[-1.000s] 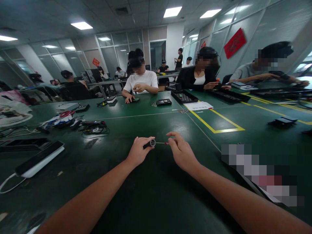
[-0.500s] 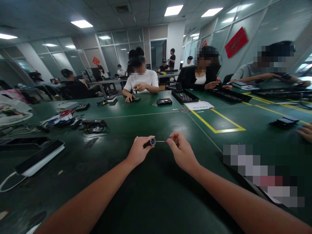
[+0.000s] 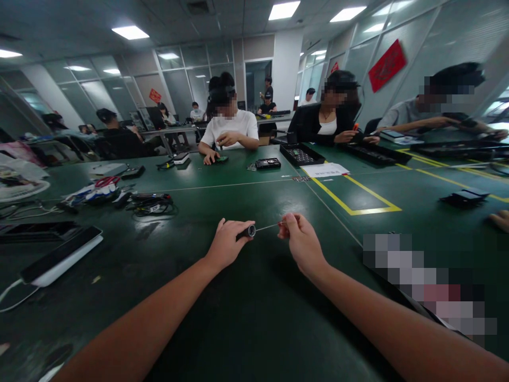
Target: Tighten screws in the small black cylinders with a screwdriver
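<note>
Both my hands are held over the dark green table (image 3: 246, 297), close together. My left hand (image 3: 227, 245) is closed around a small black cylindrical handle (image 3: 247, 232) with a silver end. A thin metal shaft (image 3: 267, 227) runs from that silver end to my right hand (image 3: 301, 242), which pinches its far tip between thumb and forefinger. The shaft tilts slightly upward toward the right hand. Whatever sits at the pinched tip is hidden by my fingers.
A black and white flat device (image 3: 59, 258) lies at the left. Cables and tools (image 3: 119, 196) sit further back left. A yellow taped rectangle (image 3: 353, 199) marks the table at right. Several people sit across the table with black trays (image 3: 300, 155). Another person's fingers (image 3: 500, 218) show at the right edge.
My right hand has risen slightly and drawn a little to the right, so more of the thin shaft shows and it now tilts. The left hand keeps its grip.
</note>
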Motion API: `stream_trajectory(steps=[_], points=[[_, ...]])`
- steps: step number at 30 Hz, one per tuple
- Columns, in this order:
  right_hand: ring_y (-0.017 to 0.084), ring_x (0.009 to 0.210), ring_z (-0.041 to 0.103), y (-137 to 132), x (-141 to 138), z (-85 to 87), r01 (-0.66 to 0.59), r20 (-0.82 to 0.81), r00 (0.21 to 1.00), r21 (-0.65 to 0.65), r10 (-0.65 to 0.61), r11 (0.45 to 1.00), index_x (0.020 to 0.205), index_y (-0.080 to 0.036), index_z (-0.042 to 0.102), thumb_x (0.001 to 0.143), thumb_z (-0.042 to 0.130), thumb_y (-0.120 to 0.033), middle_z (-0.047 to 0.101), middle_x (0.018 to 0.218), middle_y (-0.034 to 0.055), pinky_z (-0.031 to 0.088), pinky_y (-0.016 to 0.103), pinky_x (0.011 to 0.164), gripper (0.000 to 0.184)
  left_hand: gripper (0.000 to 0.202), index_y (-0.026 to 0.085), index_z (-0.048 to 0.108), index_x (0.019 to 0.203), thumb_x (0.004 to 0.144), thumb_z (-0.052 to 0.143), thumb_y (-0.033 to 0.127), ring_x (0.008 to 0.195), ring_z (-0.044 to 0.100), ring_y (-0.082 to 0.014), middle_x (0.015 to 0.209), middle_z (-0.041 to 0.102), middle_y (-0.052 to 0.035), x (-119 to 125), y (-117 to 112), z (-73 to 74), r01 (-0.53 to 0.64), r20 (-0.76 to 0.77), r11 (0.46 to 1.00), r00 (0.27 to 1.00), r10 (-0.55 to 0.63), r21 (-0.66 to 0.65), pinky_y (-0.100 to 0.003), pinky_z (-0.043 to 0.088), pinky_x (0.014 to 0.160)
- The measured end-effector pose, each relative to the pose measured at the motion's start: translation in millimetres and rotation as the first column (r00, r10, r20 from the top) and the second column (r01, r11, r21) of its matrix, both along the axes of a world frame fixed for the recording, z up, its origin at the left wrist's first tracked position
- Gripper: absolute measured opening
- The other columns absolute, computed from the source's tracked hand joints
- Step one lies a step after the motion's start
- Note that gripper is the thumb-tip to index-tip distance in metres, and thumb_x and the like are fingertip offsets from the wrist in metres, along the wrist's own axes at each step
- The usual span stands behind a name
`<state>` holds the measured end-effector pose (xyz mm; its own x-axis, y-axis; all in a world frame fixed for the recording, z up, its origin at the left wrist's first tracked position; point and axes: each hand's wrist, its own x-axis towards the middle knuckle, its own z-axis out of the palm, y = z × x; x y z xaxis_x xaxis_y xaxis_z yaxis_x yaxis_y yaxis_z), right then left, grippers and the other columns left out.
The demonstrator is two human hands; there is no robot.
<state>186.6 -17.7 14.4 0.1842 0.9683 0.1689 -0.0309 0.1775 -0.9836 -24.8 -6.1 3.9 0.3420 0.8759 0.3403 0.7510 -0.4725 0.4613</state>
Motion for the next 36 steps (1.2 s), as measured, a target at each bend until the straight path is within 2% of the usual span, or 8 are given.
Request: stream_trajectory(steps=[6,13,19,25,28,31,33,36], points=[[0.017,0.065,0.058,-7.6,-1.8,8.1,-0.02,0.131,0.991,0.074,0.01,0.997,0.091,-0.021,0.058,0.095,0.05,-0.049,0.062,0.072,0.0007,0.047,0.033,0.066,0.029,0.041,0.033,0.058,0.133,0.092,0.066,0.028,0.117,0.059,-0.0229,0.124,0.068,-0.0008,3.0,-4.7,3.1,0.002,0.03,1.0,1.0,-0.002,-0.005,-0.061,0.018,0.119],[0.018,0.068,0.061,-8.7,0.3,9.0,-0.024,0.153,0.988,0.079,0.012,0.997,0.094,-0.02,0.058,0.096,0.049,-0.048,0.065,0.075,0.0022,0.048,0.034,0.069,0.029,0.041,0.031,0.059,0.133,0.092,0.066,0.029,0.117,0.059,-0.024,0.123,0.069,-0.0021,4.3,-6.1,6.4,-0.015,0.045,1.0,0.999,0.017,-0.025,-0.06,0.02,0.119],[0.019,0.074,0.067,-8.4,3.2,8.9,-0.126,0.174,0.979,0.09,0.109,0.988,0.098,-0.019,0.061,0.095,0.051,-0.047,0.069,0.08,0.0041,0.051,0.036,0.074,0.029,0.038,0.028,0.062,0.127,0.09,0.068,0.028,0.118,0.06,-0.0249,0.123,0.069,-0.0033,3.2,-4.9,5.6,-0.055,0.077,0.998,0.995,0.056,-0.015,-0.06,0.021,0.119],[0.016,0.062,0.059,-13.1,3.8,13.0,-0.232,0.264,0.944,0.11,0.197,0.967,0.102,-0.021,0.06,0.096,0.05,-0.041,0.063,0.071,-0.0008,0.047,0.03,0.061,0.023,0.037,0.031,0.063,0.125,0.089,0.07,0.027,0.118,0.06,-0.0251,0.123,0.07,-0.0021,1.2,-2.8,2.9,-0.052,0.065,0.998,0.997,0.051,0.017,-0.061,0.023,0.116],[0.015,0.059,0.056,-17.0,3.3,16.4,-0.202,0.299,0.942,0.131,0.155,0.971,0.095,-0.022,0.061,0.099,0.046,-0.045,0.058,0.065,-0.0023,0.044,0.029,0.059,0.027,0.037,0.031,0.064,0.125,0.089,0.07,0.027,0.117,0.06,-0.0243,0.122,0.07,-0.0017,2.5,-4.3,2.8,-0.036,0.035,0.999,0.999,0.035,0.029,-0.061,0.021,0.117],[0.015,0.056,0.053,-19.5,3.6,19.6,-0.099,0.396,0.918,0.151,0.032,0.984,0.086,-0.022,0.064,0.1,0.04,-0.049,0.054,0.06,-0.0022,0.039,0.03,0.056,0.039,0.037,0.032,0.063,0.126,0.09,0.069,0.027,0.117,0.06,-0.0234,0.122,0.07,-0.001,4.6,-7.1,3.9,-0.007,0.008,0.999,1.0,0.007,0.032,-0.06,0.018,0.119],[0.016,0.057,0.054,-19.5,4.3,19.8,-0.061,0.446,0.895,0.168,-0.02,0.984,0.091,-0.022,0.065,0.1,0.041,-0.047,0.058,0.065,-0.0008,0.038,0.03,0.057,0.036,0.037,0.032,0.063,0.127,0.09,0.068,0.028,0.117,0.06,-0.0233,0.122,0.07,-0.0008,5.3,-8.2,4.3,0.007,-0.004,0.999,1.0,-0.007,0.032,-0.06,0.017,0.119],[0.018,0.068,0.06,-17.4,5.5,17.1,-0.074,0.435,0.9,0.178,-0.011,0.981,0.11,-0.021,0.06,0.1,0.041,-0.039,0.064,0.079,0.0019,0.043,0.031,0.064,0.028,0.038,0.032,0.062,0.128,0.091,0.068,0.03,0.117,0.06,-0.0236,0.122,0.07,-0.0013,4.5,-7.8,3.5,-0.013,0.008,0.999,1.0,0.013,0.041,-0.06,0.018,0.119]])
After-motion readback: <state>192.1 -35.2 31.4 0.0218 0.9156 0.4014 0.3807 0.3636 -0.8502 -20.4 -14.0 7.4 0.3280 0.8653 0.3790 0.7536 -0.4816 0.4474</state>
